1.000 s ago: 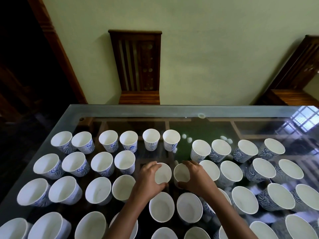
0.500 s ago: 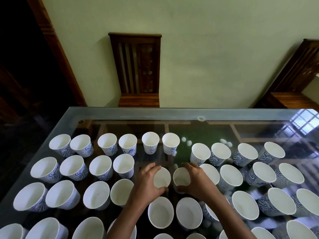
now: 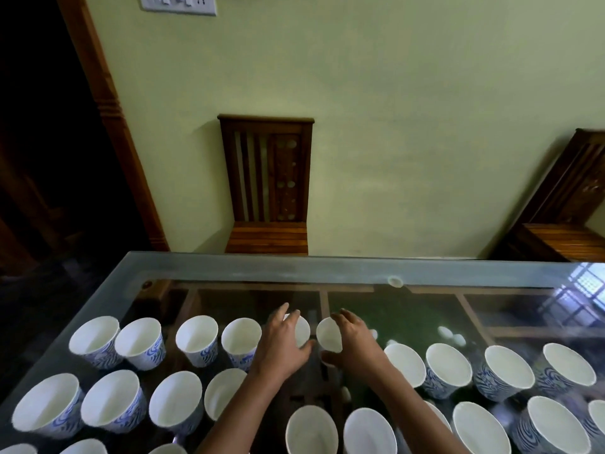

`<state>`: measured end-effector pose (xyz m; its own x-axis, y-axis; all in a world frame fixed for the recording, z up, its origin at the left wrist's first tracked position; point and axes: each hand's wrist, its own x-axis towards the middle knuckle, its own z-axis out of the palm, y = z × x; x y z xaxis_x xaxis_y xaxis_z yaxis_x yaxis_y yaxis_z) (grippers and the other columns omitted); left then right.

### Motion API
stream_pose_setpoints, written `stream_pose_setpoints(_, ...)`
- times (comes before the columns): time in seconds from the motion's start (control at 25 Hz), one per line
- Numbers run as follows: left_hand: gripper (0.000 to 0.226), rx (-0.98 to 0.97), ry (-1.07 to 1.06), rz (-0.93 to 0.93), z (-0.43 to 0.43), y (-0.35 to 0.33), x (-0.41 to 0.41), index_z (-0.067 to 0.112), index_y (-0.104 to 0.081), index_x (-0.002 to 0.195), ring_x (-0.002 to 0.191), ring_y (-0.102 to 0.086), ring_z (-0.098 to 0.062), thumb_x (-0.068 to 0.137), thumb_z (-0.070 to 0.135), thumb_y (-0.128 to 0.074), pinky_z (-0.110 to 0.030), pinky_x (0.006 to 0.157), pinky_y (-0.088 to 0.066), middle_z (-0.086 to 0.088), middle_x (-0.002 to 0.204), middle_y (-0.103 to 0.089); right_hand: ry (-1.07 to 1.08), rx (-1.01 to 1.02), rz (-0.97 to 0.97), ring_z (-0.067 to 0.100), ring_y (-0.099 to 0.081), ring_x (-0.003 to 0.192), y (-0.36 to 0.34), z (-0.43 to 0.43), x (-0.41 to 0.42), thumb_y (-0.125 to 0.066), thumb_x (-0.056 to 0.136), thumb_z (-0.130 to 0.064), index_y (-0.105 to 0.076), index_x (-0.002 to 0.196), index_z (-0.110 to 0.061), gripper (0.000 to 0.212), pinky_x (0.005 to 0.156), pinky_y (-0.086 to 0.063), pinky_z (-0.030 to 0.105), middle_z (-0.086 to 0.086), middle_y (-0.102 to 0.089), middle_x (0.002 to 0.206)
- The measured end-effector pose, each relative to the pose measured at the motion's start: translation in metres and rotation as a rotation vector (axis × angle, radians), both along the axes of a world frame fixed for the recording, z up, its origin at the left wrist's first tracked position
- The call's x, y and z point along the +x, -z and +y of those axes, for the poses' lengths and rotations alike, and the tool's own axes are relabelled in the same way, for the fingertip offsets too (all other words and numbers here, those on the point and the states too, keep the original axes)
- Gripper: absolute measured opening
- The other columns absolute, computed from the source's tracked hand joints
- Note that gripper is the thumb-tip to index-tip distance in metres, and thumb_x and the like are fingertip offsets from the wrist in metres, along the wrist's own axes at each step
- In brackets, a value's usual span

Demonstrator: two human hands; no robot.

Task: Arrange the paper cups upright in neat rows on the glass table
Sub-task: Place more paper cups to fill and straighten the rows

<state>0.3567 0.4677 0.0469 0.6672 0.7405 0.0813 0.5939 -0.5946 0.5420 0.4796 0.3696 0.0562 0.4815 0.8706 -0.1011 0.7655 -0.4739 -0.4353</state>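
Several white paper cups with blue swirl print stand upright in rows on the glass table [image 3: 229,270]. My left hand [image 3: 281,345] grips one cup [image 3: 302,330] in the far row, fingers over its far rim and thumb on its near side. Right beside it, my right hand [image 3: 355,342] grips a second cup [image 3: 329,335] the same way. The two held cups stand close together at the middle of the far row. Other far-row cups flank them on the left [image 3: 240,339] and on the right [image 3: 406,363].
A wooden chair [image 3: 265,178] stands against the green wall beyond the table's far edge. A second wooden chair [image 3: 569,208] is at the right. A dark doorway with a wooden frame [image 3: 108,103] lies to the left. Bare glass runs along the table's far edge.
Both hands have left the two cups in the second row and reached forward to two cups in the far row. The camera has tilted up, showing more wall.
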Motion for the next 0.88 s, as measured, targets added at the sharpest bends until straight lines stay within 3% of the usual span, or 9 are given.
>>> stream_pose_setpoints(0.12, 0.07, -0.032, 0.0, 0.109, 0.016, 0.003, 0.005, 0.018, -0.032, 0.141, 0.139, -0.022, -0.021, 0.082, 0.043, -0.061, -0.034, 0.11, -0.027, -0.004, 0.152, -0.024, -0.018, -0.077, -0.023, 0.026, -0.025, 0.139, 0.006, 0.006, 0.006, -0.069, 0.08, -0.035, -0.029, 0.143, -0.017, 0.077, 0.112, -0.029, 0.038, 0.007, -0.024, 0.153)
stream_pose_setpoints(0.28, 0.068, -0.055, 0.055, 0.154, 0.024, 0.003, 0.005, 0.016, -0.04, 0.137, 0.127, -0.04, -0.021, 0.078, 0.041, -0.064, -0.033, 0.101, -0.036, -0.005, 0.14, -0.043, -0.039, -0.049, -0.012, 0.024, -0.041, 0.126, 0.005, 0.003, 0.009, -0.07, 0.079, -0.03, -0.038, 0.138, -0.015, 0.069, 0.102, -0.038, 0.033, 0.007, -0.041, 0.141)
stream_pose_setpoints(0.4, 0.072, -0.052, 0.067, 0.194, 0.012, 0.007, 0.0, 0.017, -0.036, 0.139, 0.128, -0.04, -0.021, 0.078, 0.044, -0.064, -0.033, 0.101, -0.037, -0.004, 0.141, -0.043, -0.036, -0.043, -0.006, 0.024, -0.047, 0.12, 0.001, -0.007, 0.008, -0.072, 0.076, -0.027, -0.044, 0.133, -0.013, 0.065, 0.096, -0.041, 0.031, 0.009, -0.046, 0.134)
stream_pose_setpoints(0.88, 0.086, -0.08, 0.09, 0.085, -0.033, 0.006, -0.021, 0.013, -0.038, 0.139, 0.128, -0.04, -0.018, 0.068, 0.05, -0.069, -0.025, 0.103, -0.032, -0.004, 0.141, -0.043, -0.029, -0.08, -0.019, 0.028, -0.054, 0.107, -0.003, -0.046, -0.007, -0.078, 0.067, -0.027, -0.05, 0.124, -0.009, 0.067, 0.084, -0.046, 0.028, 0.012, -0.054, 0.121)
